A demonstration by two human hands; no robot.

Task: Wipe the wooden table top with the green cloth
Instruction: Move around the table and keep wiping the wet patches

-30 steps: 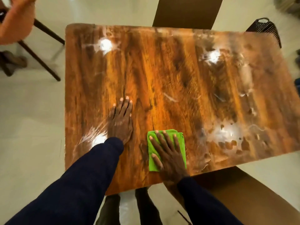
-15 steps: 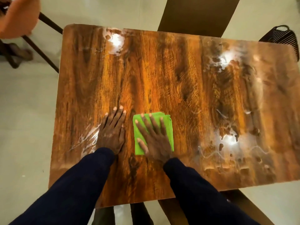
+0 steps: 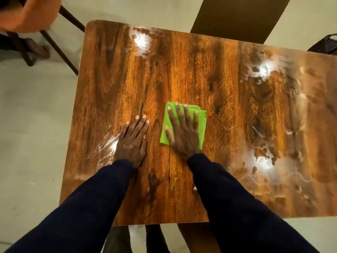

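Since a second ago, the right hand (image 3: 184, 134) has pushed the green cloth (image 3: 201, 126) away from the near edge and up toward the middle of the bench (image 3: 182, 70). Now the cloth lies flat on the wood, folded into a small pad, just right of the left hand (image 3: 133, 141) and a little farther away than it.

The right hand lies on top of the cloth, palm down. Its fingers (image 3: 177, 115) are straight and spread a little, and they press the cloth onto the bench. Green shows past the fingertips, at the right side and by the thumb.

The left hand rests flat on the bare wood. Its fingers (image 3: 141, 125) are straight and close together. It does not touch the cloth. Both arms wear dark blue sleeves (image 3: 91, 207).

White wet smears (image 3: 109, 147) sit just left of the left hand. More wet marks (image 3: 262, 161) shine on the right side of the bench, and one patch (image 3: 141, 41) shines at the far edge.

An orange chair (image 3: 27, 13) stands at the far left on the pale floor (image 3: 32, 106). A brown chair (image 3: 237, 17) stands at the far side.
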